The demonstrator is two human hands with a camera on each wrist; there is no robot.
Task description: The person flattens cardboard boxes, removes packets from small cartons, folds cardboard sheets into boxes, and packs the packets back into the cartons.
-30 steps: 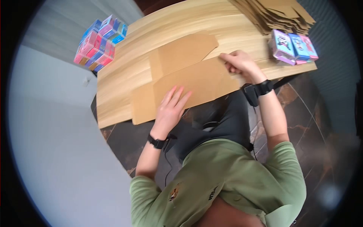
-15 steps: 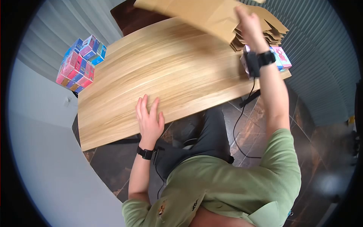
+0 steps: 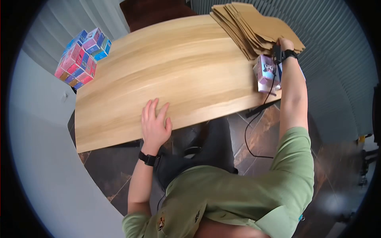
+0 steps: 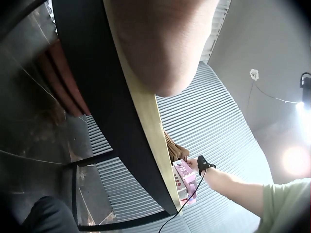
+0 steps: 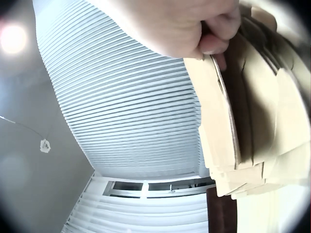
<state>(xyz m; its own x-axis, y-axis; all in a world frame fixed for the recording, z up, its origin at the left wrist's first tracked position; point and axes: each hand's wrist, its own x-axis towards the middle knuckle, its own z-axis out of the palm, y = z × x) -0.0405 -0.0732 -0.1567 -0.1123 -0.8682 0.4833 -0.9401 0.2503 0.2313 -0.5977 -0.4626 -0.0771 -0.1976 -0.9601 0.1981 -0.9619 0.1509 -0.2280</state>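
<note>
At the back right of the table, a stack of flat cardboard boxes (image 3: pixel 258 23) lies fanned out. My right hand (image 3: pixel 285 43) is at the near right edge of that stack. In the right wrist view its curled fingers grip the edge of a flat cardboard box (image 5: pixel 211 107), with more folded layers beside it. My left hand (image 3: pixel 154 125) rests on the table near the front edge, fingers spread and holding nothing. The left wrist view shows part of this hand (image 4: pixel 165 43) large above the table edge.
Small pink and purple printed boxes (image 3: pixel 266 69) stand right in front of the stack, partly hidden by the right wrist. More colourful boxes (image 3: pixel 77 65) are piled at the table's left end. A black cable (image 3: pixel 247 133) hangs from the right wrist. A brown chair (image 3: pixel 154 14) stands behind.
The flat cardboard box that lay in front of me was lifted by the right hand and carried to the stack at the back right. The left hand has stayed near the table's front edge.
</note>
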